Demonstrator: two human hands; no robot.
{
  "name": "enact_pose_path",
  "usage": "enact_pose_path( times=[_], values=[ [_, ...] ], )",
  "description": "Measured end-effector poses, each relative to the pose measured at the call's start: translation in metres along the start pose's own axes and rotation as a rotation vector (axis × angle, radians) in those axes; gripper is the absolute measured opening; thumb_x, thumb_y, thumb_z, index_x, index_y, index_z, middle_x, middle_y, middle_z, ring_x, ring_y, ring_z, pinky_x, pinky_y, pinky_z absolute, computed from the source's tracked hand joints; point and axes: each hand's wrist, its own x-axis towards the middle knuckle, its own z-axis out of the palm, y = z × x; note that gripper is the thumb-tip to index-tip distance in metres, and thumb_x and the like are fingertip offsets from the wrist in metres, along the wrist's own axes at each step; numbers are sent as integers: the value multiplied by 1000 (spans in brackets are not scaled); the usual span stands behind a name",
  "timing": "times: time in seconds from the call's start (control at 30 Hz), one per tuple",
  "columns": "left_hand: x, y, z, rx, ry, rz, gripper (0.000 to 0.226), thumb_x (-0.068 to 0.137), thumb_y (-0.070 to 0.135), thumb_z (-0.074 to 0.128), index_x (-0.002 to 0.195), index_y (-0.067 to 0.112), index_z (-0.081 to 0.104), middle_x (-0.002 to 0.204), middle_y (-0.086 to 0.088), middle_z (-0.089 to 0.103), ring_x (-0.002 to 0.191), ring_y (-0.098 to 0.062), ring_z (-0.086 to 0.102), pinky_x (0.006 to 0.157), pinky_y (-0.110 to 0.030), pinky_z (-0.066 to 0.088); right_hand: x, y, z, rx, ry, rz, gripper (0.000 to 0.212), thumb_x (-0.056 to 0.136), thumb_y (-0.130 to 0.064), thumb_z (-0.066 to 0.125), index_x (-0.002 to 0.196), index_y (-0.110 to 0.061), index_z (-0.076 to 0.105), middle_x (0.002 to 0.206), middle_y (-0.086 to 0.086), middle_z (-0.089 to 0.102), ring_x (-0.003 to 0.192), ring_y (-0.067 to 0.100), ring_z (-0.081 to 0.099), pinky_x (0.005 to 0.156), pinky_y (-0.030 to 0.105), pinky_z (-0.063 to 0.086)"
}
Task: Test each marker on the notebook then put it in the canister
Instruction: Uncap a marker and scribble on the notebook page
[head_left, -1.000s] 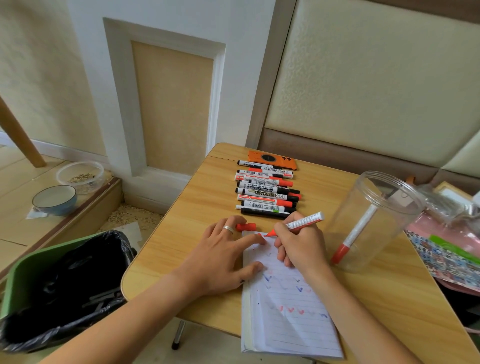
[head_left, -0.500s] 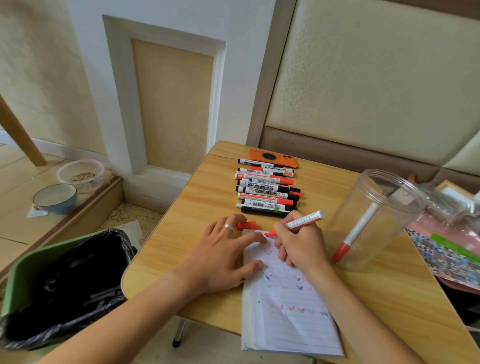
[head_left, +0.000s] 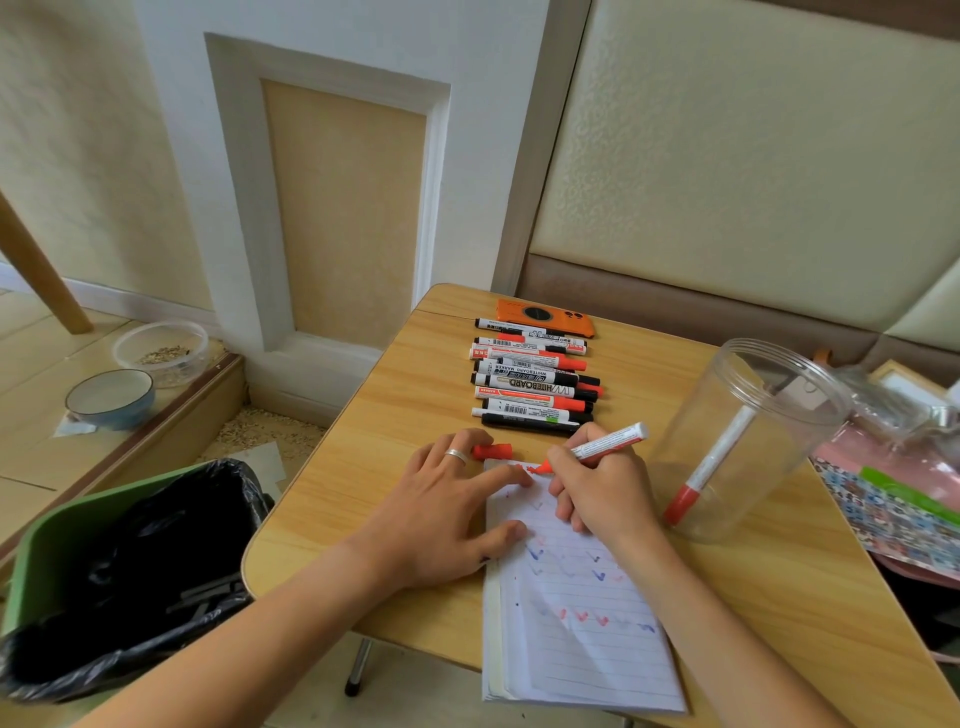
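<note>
Two hands work at the notebook (head_left: 576, 613). Left hand (head_left: 447, 514), fingers spread flat, presses its left edge. Right hand (head_left: 597, 488) grips the uncapped red marker (head_left: 605, 446), tip on its top edge. Right of the notebook stands the canister (head_left: 753, 441).

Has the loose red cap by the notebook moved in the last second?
No. The red cap lies at the notebook's top corner, just below the marker row, as before.

Right hand (head_left: 597, 488) with red marker (head_left: 605, 445) on notebook (head_left: 576, 613), left hand (head_left: 447, 514) flat.
</note>
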Motion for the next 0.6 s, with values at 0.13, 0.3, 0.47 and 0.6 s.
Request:
enact_pose_path(
  times=[0.13, 0.3, 0.47, 0.6],
  values=[
    [0, 0, 1, 1, 13, 4, 48, 93, 72, 37, 138, 53, 38, 147, 7, 27, 138, -14, 26, 116, -37, 24, 0, 0, 0, 9, 9, -16, 13, 93, -13, 62, 84, -6, 57, 59, 12, 67, 37, 18, 54, 38, 25, 39],
    [0, 0, 1, -3, 9, 4, 49, 93, 73, 36, 138, 54, 37, 147, 7, 27, 138, -14, 26, 116, -38, 24, 0, 1, 0, -8, -10, -35, 13, 94, -15, 63, 84, -9, 58, 62, 13, 69, 41, 18, 57, 41, 27, 41],
    [1, 0, 0, -31, 14, 5, 50, 93, 72, 38, 139, 54, 38, 147, 9, 27, 138, -11, 24, 117, -36, 20, -1, 1, 1, 1, -46, -35, 11, 95, -14, 63, 88, -7, 59, 65, 15, 69, 43, 18, 56, 40, 27, 41],
    [1, -1, 1, -73, 70, -15, 39, 96, 63, 38, 131, 48, 48, 140, 10, 34, 130, -9, 33, 112, -34, 27, -1, 2, 2, 21, -51, -33, 11, 95, -14, 63, 88, -6, 58, 64, 15, 68, 43, 19, 54, 39, 27, 39]
  ],
)
